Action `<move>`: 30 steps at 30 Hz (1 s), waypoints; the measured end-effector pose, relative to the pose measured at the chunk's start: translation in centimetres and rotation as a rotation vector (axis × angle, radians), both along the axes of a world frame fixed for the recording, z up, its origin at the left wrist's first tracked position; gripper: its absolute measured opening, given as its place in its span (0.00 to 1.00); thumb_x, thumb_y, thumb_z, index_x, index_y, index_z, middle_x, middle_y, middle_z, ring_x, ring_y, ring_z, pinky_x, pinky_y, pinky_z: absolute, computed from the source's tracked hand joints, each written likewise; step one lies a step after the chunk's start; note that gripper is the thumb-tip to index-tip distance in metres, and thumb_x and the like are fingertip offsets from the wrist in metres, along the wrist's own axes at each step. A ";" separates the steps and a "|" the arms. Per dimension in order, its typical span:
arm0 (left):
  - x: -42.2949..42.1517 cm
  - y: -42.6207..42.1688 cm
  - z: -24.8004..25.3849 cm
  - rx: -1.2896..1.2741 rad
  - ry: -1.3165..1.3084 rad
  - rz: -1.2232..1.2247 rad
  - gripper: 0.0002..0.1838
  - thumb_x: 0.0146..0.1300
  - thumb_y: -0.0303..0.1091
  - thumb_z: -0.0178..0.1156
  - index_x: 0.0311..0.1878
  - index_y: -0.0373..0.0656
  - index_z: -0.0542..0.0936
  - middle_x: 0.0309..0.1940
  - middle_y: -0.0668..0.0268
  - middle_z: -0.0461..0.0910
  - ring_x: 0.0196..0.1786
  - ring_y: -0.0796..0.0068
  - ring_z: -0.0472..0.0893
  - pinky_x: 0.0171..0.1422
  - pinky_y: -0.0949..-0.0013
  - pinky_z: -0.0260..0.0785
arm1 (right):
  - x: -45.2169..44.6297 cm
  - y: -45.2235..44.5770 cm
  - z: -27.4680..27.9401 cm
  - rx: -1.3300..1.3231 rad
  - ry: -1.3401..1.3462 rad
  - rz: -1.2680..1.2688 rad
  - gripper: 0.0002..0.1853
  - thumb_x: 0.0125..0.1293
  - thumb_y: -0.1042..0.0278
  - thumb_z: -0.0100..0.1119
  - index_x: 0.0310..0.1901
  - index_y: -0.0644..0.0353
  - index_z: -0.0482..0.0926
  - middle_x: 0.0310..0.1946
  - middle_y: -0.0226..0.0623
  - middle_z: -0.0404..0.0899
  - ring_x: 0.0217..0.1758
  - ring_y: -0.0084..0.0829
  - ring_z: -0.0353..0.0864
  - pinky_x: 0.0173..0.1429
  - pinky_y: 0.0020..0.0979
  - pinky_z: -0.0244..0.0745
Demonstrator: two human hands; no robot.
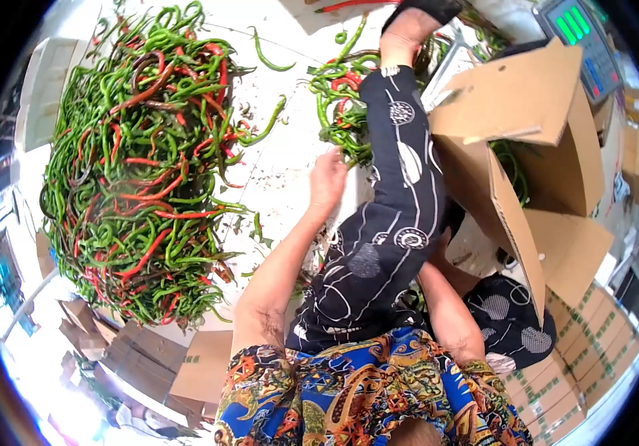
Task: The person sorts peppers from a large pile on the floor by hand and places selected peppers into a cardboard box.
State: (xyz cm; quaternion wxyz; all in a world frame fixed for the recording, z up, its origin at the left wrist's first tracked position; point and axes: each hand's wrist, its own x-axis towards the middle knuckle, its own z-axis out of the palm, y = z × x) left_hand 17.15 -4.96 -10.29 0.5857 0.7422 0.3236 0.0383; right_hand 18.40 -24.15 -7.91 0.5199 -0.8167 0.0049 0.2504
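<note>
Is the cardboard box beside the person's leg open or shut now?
The cardboard box is open: its top flaps stand spread apart, and some green peppers show inside.

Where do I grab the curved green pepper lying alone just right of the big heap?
Likely pinch the pepper at mid-bend, coming from above and the near right, where your left hand is. It lies flat on the white surface, clear of the heap, so both sides of its curve look free.
</note>
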 end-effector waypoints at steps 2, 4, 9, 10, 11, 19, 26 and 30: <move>1.3 -1.7 0.8 0.060 -0.191 -0.265 0.16 0.53 0.24 0.56 0.46 0.34 0.77 0.39 0.47 0.79 0.42 0.48 0.79 0.48 0.56 0.73 | 0.0 0.2 0.7 -0.014 0.001 0.026 0.09 0.68 0.73 0.47 0.44 0.60 0.78 0.36 0.36 0.78 0.41 0.29 0.77 0.48 0.30 0.71; 1.6 -2.4 4.6 0.033 0.016 -0.538 0.12 0.50 0.23 0.57 0.40 0.34 0.77 0.37 0.45 0.78 0.42 0.46 0.78 0.46 0.52 0.71 | 0.0 0.5 1.1 -0.025 -0.002 0.050 0.10 0.68 0.72 0.47 0.44 0.60 0.78 0.36 0.36 0.78 0.42 0.29 0.76 0.49 0.30 0.71; -1.8 -3.0 2.1 0.331 -0.017 -0.216 0.25 0.49 0.24 0.62 0.54 0.38 0.70 0.40 0.48 0.71 0.42 0.45 0.73 0.47 0.51 0.68 | 0.1 0.7 1.8 -0.050 -0.008 0.089 0.10 0.67 0.72 0.47 0.45 0.59 0.78 0.38 0.36 0.78 0.44 0.29 0.76 0.51 0.31 0.70; -1.9 -2.4 1.3 0.344 0.002 -0.099 0.29 0.52 0.24 0.62 0.59 0.38 0.68 0.43 0.48 0.70 0.43 0.47 0.72 0.48 0.53 0.69 | 0.1 0.7 1.9 -0.052 -0.009 0.098 0.10 0.67 0.72 0.47 0.45 0.59 0.78 0.38 0.36 0.78 0.44 0.29 0.76 0.51 0.31 0.70; -1.3 -1.2 1.1 0.416 -0.025 -0.018 0.29 0.52 0.25 0.62 0.60 0.37 0.68 0.44 0.49 0.70 0.43 0.49 0.73 0.48 0.55 0.69 | 0.1 0.6 2.0 -0.058 -0.008 0.104 0.10 0.67 0.72 0.47 0.45 0.59 0.78 0.39 0.36 0.78 0.44 0.29 0.76 0.51 0.31 0.70; 5.2 3.5 0.2 -0.278 0.148 0.080 0.19 0.56 0.31 0.63 0.50 0.34 0.77 0.42 0.51 0.77 0.41 0.64 0.81 0.51 0.64 0.72 | 0.0 1.1 2.7 -0.088 -0.021 0.154 0.11 0.67 0.71 0.48 0.47 0.58 0.78 0.41 0.36 0.78 0.47 0.30 0.75 0.54 0.31 0.68; 5.0 0.7 -1.8 0.245 0.149 0.076 0.23 0.53 0.33 0.65 0.53 0.41 0.76 0.40 0.53 0.77 0.42 0.54 0.78 0.49 0.59 0.72 | 0.4 1.7 3.0 -0.095 -0.030 0.208 0.11 0.66 0.71 0.48 0.48 0.57 0.78 0.43 0.36 0.77 0.49 0.31 0.75 0.56 0.32 0.67; 5.3 0.7 -2.6 -0.153 0.017 -0.055 0.28 0.52 0.27 0.64 0.59 0.42 0.74 0.41 0.51 0.80 0.39 0.53 0.82 0.46 0.59 0.75 | 0.6 2.1 3.3 -0.107 -0.044 0.238 0.12 0.66 0.71 0.49 0.49 0.57 0.78 0.44 0.36 0.77 0.51 0.31 0.74 0.58 0.32 0.66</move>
